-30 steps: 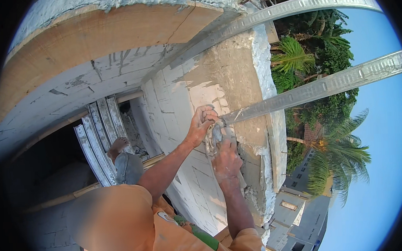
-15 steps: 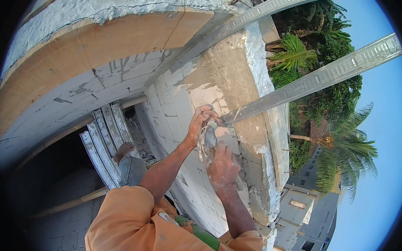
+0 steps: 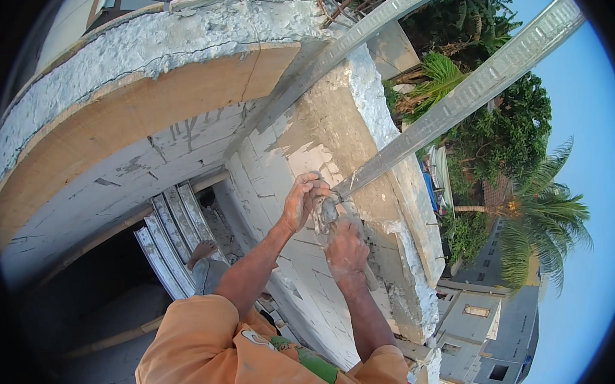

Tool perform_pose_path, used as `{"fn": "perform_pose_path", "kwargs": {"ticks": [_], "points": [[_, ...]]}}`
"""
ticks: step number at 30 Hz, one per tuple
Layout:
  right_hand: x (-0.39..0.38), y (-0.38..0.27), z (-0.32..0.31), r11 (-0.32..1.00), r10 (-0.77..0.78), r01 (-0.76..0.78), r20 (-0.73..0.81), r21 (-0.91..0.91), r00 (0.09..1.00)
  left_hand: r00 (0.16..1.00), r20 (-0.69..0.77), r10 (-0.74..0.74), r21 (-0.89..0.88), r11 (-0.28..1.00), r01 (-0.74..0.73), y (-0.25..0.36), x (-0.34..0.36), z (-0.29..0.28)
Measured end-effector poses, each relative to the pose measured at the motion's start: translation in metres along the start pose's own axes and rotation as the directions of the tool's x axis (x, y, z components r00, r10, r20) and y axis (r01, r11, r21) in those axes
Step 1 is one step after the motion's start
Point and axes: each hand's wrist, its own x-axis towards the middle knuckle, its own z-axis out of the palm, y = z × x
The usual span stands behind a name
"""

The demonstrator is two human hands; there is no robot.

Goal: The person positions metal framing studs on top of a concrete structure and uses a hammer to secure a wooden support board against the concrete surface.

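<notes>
My left hand (image 3: 302, 200) is closed around a grey, mortar-caked piece (image 3: 325, 213) at the lower end of a long ribbed metal bar (image 3: 454, 103). The bar leans against the corner of a rough plastered wall (image 3: 332, 132). Just below, my right hand (image 3: 346, 249) presses on the wall corner and grips a grey tool handle (image 3: 370, 278); the tool's working end is hidden. Both hands are dusted with grey mortar, and orange sleeves cover my upper arms.
A second metal bar (image 3: 355, 35) runs up the wall on the left. Several metal bars (image 3: 175, 232) lie stacked far below, next to another person (image 3: 206, 268). Beyond the wall's edge are palm trees (image 3: 538, 216) and buildings (image 3: 474, 322), a long drop down.
Both hands stay at the bar's lower end on the wall corner. My left hand has curled more tightly over the grey piece, and the view has tilted slightly.
</notes>
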Motion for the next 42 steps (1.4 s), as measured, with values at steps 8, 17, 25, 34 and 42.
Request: {"fn": "perform_pose_path", "kwargs": {"ticks": [8, 17, 25, 34, 42], "points": [[-0.03, -0.008, 0.009, 0.989, -0.035, 0.048, -0.097, 0.141, 0.995, 0.998, -0.014, -0.062, 0.15, 0.987, 0.063, 0.021, 0.005, 0.003], [-0.005, 0.004, 0.018, 0.993, -0.109, 0.117, -0.248, 0.02, 0.963, 0.995, -0.029, 0.094, 0.44, 0.895, -0.072, 0.097, -0.006, 0.028], [-0.013, -0.01, 0.015, 0.992, -0.083, 0.104, -0.259, 0.068, 0.962, 0.979, -0.115, 0.168, 0.566, 0.821, -0.075, 0.149, -0.042, 0.028], [-0.033, -0.001, 0.012, 0.958, 0.021, -0.008, -0.043, 0.286, 0.999, 0.87, 0.301, 0.39, 0.668, 0.565, -0.484, 0.228, -0.019, 0.16], [-0.092, 0.018, 0.135, 0.897, 0.077, -0.159, 0.208, 0.412, 0.975, 0.562, 0.7, 0.44, 0.411, 0.396, -0.821, 0.313, 0.054, 0.413]]}}
